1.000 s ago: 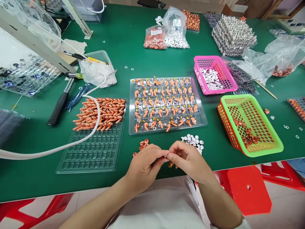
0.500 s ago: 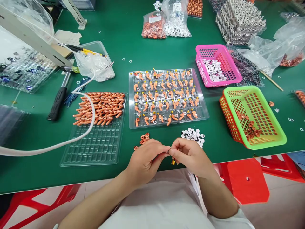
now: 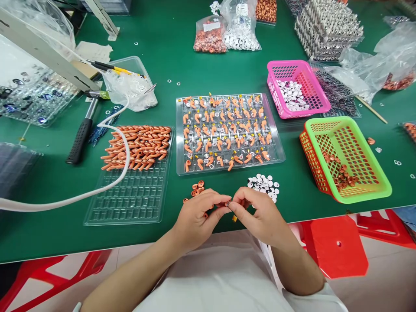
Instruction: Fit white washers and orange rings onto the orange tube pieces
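My left hand (image 3: 198,219) and my right hand (image 3: 260,214) meet at the near edge of the green table. Between their fingertips they pinch a small dark-and-copper round part (image 3: 228,203). A yellow tab (image 3: 234,219) shows just below my right fingers. Small copper caps (image 3: 197,187) lie beyond my left hand, some partly hidden by it. White and black discs (image 3: 264,185) are scattered beyond my right hand. Farther back, a clear tray (image 3: 279,154) holds rows of orange curved pieces with yellow tabs.
Left are a tray (image 3: 125,216) of copper shells, a white cable (image 3: 78,200) crossing it, and a hammer (image 3: 79,136). Right are a pink basket (image 3: 300,65) of discs and a green basket (image 3: 373,160) with copper caps. Bags (image 3: 209,37) stand at the back.
My fingertips have shifted slightly around the small part, and more of its round surface shows. The yellow tab has moved a little left and up.
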A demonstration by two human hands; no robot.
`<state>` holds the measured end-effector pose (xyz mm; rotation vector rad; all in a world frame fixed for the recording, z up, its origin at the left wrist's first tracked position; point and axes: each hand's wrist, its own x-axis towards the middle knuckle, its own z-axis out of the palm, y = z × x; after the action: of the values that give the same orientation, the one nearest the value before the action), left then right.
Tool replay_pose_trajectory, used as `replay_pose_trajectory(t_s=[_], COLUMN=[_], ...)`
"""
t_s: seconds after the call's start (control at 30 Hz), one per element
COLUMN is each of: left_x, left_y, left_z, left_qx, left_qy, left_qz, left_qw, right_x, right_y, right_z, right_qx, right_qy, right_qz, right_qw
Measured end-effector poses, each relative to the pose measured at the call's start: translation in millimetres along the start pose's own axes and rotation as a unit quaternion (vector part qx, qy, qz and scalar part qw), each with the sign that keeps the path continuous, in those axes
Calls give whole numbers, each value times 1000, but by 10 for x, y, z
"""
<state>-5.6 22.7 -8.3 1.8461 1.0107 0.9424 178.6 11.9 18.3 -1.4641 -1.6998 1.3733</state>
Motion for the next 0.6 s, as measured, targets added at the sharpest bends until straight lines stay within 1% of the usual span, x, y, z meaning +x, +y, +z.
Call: replay_pose_trajectory(t_s=[0.1, 0.17, 0.3, 0.43, 0.6], left_x=[1, 2, 4, 5, -10], left_y=[-3, 4, 30, 52, 58], left_z=[-6, -15, -24, -17, 9], left_qx=[-2, -7, -38, -61, -57], left_qy=[0, -3, 1, 2, 6], left_qz=[-19, -32, -62, -93, -71], left_qw=[1000, 999, 997, 994, 996], right_x=[-3, -2, 1, 4, -4], right_y=[19, 29, 37, 31, 23], right_z=[10, 3, -19, -12, 7], right_qx=[-10, -5, 46, 75, 59], right_qy=[11, 3, -28, -17, -8], right_qz=[-22, -26, -21, -10, -9], right_qw=[1000, 1000, 998, 997, 998])
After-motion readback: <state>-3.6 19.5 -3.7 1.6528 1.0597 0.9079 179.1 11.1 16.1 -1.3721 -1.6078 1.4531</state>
